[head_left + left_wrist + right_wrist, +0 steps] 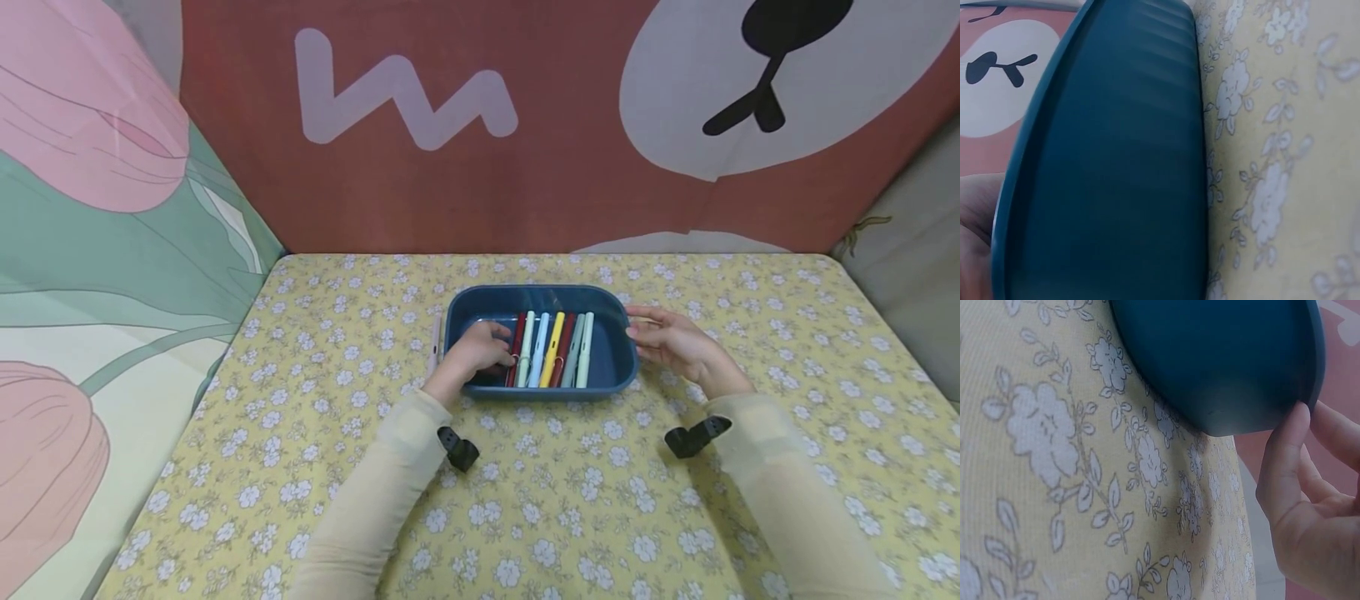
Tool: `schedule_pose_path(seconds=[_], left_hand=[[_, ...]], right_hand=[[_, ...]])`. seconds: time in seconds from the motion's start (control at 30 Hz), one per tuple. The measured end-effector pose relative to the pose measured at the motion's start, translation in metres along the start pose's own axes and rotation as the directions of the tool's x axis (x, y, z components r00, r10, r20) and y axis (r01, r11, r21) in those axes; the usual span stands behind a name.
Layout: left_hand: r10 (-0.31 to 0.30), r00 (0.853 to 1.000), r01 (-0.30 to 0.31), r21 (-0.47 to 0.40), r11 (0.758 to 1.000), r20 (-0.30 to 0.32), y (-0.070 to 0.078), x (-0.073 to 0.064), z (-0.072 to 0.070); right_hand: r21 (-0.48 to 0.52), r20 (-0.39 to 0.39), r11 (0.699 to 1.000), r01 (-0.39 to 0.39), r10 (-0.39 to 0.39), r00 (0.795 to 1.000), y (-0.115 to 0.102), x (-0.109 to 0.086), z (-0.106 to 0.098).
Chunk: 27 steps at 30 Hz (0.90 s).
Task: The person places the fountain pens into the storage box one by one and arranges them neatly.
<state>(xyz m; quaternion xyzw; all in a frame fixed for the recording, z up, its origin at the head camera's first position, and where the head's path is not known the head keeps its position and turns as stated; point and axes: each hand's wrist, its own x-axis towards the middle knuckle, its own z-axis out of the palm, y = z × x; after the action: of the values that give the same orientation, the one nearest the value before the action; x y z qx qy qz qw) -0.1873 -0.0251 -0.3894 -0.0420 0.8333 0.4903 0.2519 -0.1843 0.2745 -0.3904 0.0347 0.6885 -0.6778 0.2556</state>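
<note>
A dark blue rectangular box (626, 367) stands on the table with several pens lying side by side in it. The leftmost is a dark red pen (520, 329); a yellow pen (552, 350) lies mid-row among pale green, light blue, grey-green and another dark red one. My left hand (476, 350) reaches over the box's left end, its fingertips at the leftmost dark red pen; whether they pinch it is not clear. At the right end, my right hand (678, 346) holds the rim, thumb (1291, 434) against the outer wall. The left wrist view shows mostly the box's outer wall (1110, 156).
A pale pink pen (436, 342) lies outside the box, close to its left side. Beneath everything is a yellow flowered tablecloth (540, 500). Printed fabric walls (450, 200) rise behind the table and at both sides.
</note>
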Motion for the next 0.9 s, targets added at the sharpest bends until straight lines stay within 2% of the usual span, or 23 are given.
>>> schedule_pose_path(seconds=[0.13, 0.23, 0.47, 0.63, 0.9], left_hand=[[0.043, 0.999, -0.043, -0.003, 0.999, -0.002, 0.000, -0.001, -0.003], [0.098, 0.995, -0.098, -0.023, 0.995, -0.001, -0.001, -0.003, -0.005], [0.220, 0.975, -0.222, -0.107, 0.969, -0.026, 0.001, -0.010, -0.012], [0.254, 0.964, -0.262, -0.116, 0.958, -0.074, 0.002, -0.014, -0.019], [0.249, 0.956, -0.277, -0.202, 0.940, -0.153, 0.002, -0.022, -0.037]], right_hand=[[-0.014, -0.003, 1.000, 0.002, -0.002, 1.000, 0.001, 0.000, 0.000], [-0.016, -0.003, 1.000, 0.006, -0.006, 1.000, 0.001, 0.000, 0.000], [0.014, -0.005, 1.000, 0.012, -0.012, 1.000, 0.000, -0.001, 0.001], [0.022, -0.004, 1.000, 0.009, -0.009, 1.000, 0.000, -0.001, 0.001], [0.008, -0.009, 1.000, -0.004, 0.004, 1.000, 0.000, 0.000, 0.001]])
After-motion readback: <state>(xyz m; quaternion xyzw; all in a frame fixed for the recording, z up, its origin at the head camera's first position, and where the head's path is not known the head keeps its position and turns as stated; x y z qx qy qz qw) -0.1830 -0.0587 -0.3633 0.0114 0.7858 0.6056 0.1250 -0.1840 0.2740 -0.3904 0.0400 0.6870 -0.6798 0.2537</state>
